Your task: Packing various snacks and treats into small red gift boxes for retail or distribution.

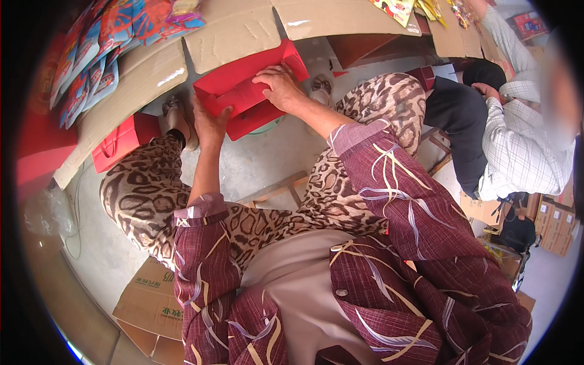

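Observation:
Between my knees I hold an open red cardboard box (243, 92), tilted, with its inside partly in view. My left hand (210, 120) grips its left end, the thumb on the near edge and the other fingers mostly hidden. From the right, my right hand (281, 86) is closed over the upper wall, its fingers bent onto the red card. A loose-looking red flap (252, 118) hangs toward me below the hands. Under the box, part of a pale green round rim (267, 126) shows near the floor.
Cardboard sheets (231, 36) cover the table ahead, with blue and red packets (100, 52) at left and yellow packets (398, 9) at right. Another red box (125, 140) stands by my left leg. A co-worker (517, 128) sits at right. Brown cartons (149, 298) lie lower left.

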`<control>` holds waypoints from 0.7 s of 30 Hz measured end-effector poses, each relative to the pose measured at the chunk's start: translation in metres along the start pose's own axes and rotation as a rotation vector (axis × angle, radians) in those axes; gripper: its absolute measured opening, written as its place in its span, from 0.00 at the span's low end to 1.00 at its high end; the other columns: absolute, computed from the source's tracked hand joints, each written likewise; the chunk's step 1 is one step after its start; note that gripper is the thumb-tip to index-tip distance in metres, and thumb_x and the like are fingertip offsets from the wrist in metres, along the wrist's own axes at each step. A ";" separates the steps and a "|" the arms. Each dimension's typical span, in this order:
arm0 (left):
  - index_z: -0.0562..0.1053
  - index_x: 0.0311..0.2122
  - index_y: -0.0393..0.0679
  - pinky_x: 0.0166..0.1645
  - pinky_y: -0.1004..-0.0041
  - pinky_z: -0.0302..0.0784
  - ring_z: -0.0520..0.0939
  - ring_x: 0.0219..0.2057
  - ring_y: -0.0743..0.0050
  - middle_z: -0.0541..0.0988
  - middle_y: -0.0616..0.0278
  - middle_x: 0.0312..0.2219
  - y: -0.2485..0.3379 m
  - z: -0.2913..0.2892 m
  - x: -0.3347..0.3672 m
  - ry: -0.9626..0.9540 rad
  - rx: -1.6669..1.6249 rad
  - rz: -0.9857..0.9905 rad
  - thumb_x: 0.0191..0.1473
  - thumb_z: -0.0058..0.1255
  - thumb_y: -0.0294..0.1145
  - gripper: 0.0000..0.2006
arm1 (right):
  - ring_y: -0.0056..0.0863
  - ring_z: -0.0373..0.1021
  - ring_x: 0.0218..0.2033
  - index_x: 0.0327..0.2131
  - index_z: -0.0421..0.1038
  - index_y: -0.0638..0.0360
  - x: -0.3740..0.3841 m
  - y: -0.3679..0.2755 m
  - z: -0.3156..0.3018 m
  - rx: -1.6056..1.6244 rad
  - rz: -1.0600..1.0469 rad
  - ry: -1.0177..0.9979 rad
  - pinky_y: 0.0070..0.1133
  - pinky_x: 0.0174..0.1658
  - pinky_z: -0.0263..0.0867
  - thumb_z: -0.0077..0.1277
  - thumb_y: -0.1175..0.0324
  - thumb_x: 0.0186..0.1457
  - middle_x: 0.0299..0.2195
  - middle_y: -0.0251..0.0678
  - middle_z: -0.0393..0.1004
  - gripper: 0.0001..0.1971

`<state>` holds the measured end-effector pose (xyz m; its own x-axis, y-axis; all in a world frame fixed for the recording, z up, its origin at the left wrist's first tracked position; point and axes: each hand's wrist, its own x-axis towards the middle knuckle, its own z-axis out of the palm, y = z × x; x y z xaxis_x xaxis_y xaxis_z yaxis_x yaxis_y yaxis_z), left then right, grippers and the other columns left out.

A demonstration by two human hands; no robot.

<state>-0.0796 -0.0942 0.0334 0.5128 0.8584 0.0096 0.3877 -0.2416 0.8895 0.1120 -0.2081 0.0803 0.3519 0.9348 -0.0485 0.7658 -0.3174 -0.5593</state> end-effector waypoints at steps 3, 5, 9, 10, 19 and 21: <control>0.60 0.56 0.41 0.52 0.60 0.70 0.75 0.48 0.47 0.73 0.47 0.46 0.008 0.006 -0.002 0.049 0.012 0.008 0.38 0.67 0.30 0.38 | 0.30 0.59 0.59 0.45 0.74 0.49 -0.004 0.007 0.003 -0.021 0.001 0.021 0.37 0.67 0.41 0.53 0.74 0.49 0.50 0.29 0.71 0.17; 0.60 0.56 0.41 0.53 0.60 0.70 0.75 0.49 0.47 0.73 0.47 0.46 0.009 0.005 -0.003 0.066 0.044 -0.018 0.38 0.67 0.31 0.39 | 0.31 0.60 0.57 0.44 0.75 0.49 -0.006 0.005 0.006 -0.043 -0.059 0.130 0.35 0.65 0.45 0.51 0.76 0.50 0.48 0.31 0.72 0.17; 0.57 0.59 0.41 0.55 0.61 0.69 0.74 0.51 0.49 0.71 0.46 0.49 -0.029 0.013 0.004 0.028 -0.045 0.000 0.39 0.67 0.32 0.42 | 0.33 0.60 0.56 0.43 0.76 0.48 -0.008 -0.003 0.009 -0.120 -0.078 0.204 0.34 0.64 0.49 0.48 0.76 0.51 0.47 0.33 0.71 0.16; 0.56 0.60 0.41 0.55 0.61 0.69 0.74 0.51 0.50 0.71 0.46 0.50 -0.030 0.014 0.005 0.040 -0.051 0.003 0.40 0.67 0.32 0.43 | 0.34 0.60 0.56 0.43 0.76 0.48 -0.008 -0.006 0.008 -0.091 -0.053 0.207 0.33 0.63 0.50 0.47 0.76 0.52 0.48 0.34 0.70 0.16; 0.56 0.60 0.39 0.56 0.65 0.68 0.75 0.51 0.54 0.72 0.47 0.50 -0.006 0.006 -0.001 0.016 -0.158 -0.024 0.43 0.65 0.30 0.40 | 0.43 0.56 0.59 0.50 0.72 0.48 -0.015 -0.021 0.001 -0.238 -0.070 0.147 0.42 0.62 0.51 0.44 0.74 0.52 0.53 0.41 0.63 0.20; 0.56 0.60 0.39 0.56 0.65 0.68 0.75 0.51 0.54 0.72 0.48 0.50 0.016 0.007 -0.003 0.005 -0.177 -0.026 0.43 0.64 0.29 0.40 | 0.45 0.56 0.59 0.51 0.72 0.49 -0.016 -0.018 0.005 -0.253 -0.130 0.189 0.44 0.61 0.51 0.46 0.77 0.49 0.52 0.43 0.63 0.23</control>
<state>-0.0700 -0.1040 0.0446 0.5003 0.8657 -0.0128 0.2602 -0.1363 0.9559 0.0905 -0.2164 0.0872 0.3182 0.9313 0.1773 0.9118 -0.2494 -0.3263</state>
